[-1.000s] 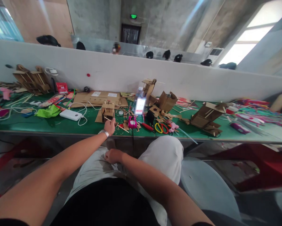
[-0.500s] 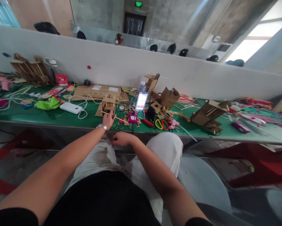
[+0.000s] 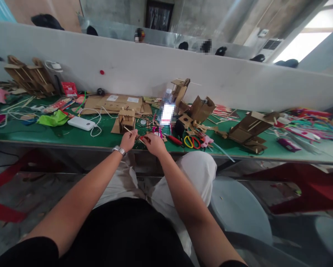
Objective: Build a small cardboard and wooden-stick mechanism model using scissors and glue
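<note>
My left hand (image 3: 129,140), with a metal watch on the wrist, is closed around a thin wooden stick (image 3: 127,130). The stick's left end points up toward a small cardboard structure (image 3: 126,120) with wooden rods, which stands upright just behind the hand. My right hand (image 3: 155,144) is at the table's front edge, fingers pinched together close to the stick's right end. What lies between those fingers is too small to make out. Partly hidden behind the right hand is a magenta item (image 3: 157,131) with a white patch.
Yellow-and-red scissors (image 3: 192,141), a red-handled tool (image 3: 175,139) and a pink glue gun (image 3: 207,141) lie to the right. A lit phone (image 3: 167,114) leans by a bottle. Left are a white power bank (image 3: 81,124) and cable. Cardboard structures (image 3: 246,130) stand along the green table (image 3: 105,138).
My right hand has risen from my lap to the table edge, beside my left hand, and now covers part of the magenta item. My left hand still has the stick. The view has shifted slightly.
</note>
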Demonstrator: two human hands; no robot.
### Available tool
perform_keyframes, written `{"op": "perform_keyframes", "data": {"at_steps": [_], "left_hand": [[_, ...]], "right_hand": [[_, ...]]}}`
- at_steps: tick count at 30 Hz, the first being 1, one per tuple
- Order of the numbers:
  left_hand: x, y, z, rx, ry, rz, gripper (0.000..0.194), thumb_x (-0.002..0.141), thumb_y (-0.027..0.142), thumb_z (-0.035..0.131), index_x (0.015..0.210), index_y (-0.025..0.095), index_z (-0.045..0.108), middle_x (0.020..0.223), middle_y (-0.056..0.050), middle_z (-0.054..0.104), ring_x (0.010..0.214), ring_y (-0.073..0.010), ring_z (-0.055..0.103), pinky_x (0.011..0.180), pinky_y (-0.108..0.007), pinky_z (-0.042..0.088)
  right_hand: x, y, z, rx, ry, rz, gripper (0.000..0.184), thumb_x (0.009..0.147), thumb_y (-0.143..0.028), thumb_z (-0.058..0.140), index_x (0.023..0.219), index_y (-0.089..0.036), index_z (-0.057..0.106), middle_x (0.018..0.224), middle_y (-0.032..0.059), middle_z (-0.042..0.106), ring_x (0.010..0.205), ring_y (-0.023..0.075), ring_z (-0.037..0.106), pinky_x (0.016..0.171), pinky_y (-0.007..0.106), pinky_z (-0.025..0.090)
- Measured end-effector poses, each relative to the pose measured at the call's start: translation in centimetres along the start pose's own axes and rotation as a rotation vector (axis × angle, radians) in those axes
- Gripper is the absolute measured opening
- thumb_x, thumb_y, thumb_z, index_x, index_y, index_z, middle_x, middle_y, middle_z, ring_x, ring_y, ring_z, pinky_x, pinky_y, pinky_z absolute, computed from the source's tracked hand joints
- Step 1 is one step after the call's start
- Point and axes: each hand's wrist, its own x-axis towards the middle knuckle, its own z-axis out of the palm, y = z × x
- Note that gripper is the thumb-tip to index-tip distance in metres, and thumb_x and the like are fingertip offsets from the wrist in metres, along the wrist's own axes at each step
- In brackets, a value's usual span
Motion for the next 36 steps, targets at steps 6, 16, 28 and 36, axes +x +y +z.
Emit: {"op": "perform_keyframes", "data": {"at_steps": [6, 16, 28, 36], "left_hand": [[0.1, 0.5, -0.4, 0.042, 0.003, 0.026, 0.066, 0.096, 0.078, 0.055, 0.069, 0.018, 0.064, 0.061, -0.001, 0.057, 0.061, -0.0158, 0.050, 0.060, -0.030, 0.037], [0.0, 0.3, -1.0, -0.011, -0.071, 0.057, 0.052, 0.082, 0.068, 0.077, 0.086, 0.017, 0.074, 0.066, 0.001, 0.058, 0.061, -0.0137, 0.048, 0.060, -0.028, 0.036], [0.0, 0.5, -1.3, -0.056, -0.108, 0.038, 0.048, 0.075, 0.061, 0.083, 0.091, 0.015, 0.084, 0.071, -0.004, 0.071, 0.064, -0.0156, 0.053, 0.062, -0.029, 0.039], [0.1, 0.2, -1.2, -0.089, -0.073, 0.002, 0.050, 0.073, 0.064, 0.085, 0.084, 0.015, 0.081, 0.069, -0.003, 0.071, 0.065, -0.0159, 0.057, 0.064, -0.029, 0.045]], "right_hand": [[-0.4, -1.4, 1.0, -0.044, -0.081, 0.021, 0.028, 0.108, -0.033, 0.056, 0.095, -0.019, 0.076, 0.092, 0.0084, 0.077, 0.084, 0.0203, 0.066, 0.074, 0.027, 0.039], [-1.0, -1.2, 0.9, -0.032, -0.012, 0.101, 0.022, 0.106, -0.021, 0.052, 0.109, -0.016, 0.073, 0.099, 0.0099, 0.078, 0.084, 0.0205, 0.068, 0.075, 0.027, 0.041], [-1.1, -1.3, 1.3, -0.067, -0.002, 0.128, 0.023, 0.108, -0.028, 0.051, 0.109, -0.019, 0.072, 0.098, 0.0101, 0.077, 0.087, 0.0234, 0.069, 0.071, 0.029, 0.039], [-0.9, -1.4, 1.5, -0.077, -0.012, 0.131, 0.021, 0.108, -0.028, 0.052, 0.104, -0.020, 0.071, 0.100, 0.0099, 0.078, 0.087, 0.0222, 0.069, 0.071, 0.029, 0.038]]}}
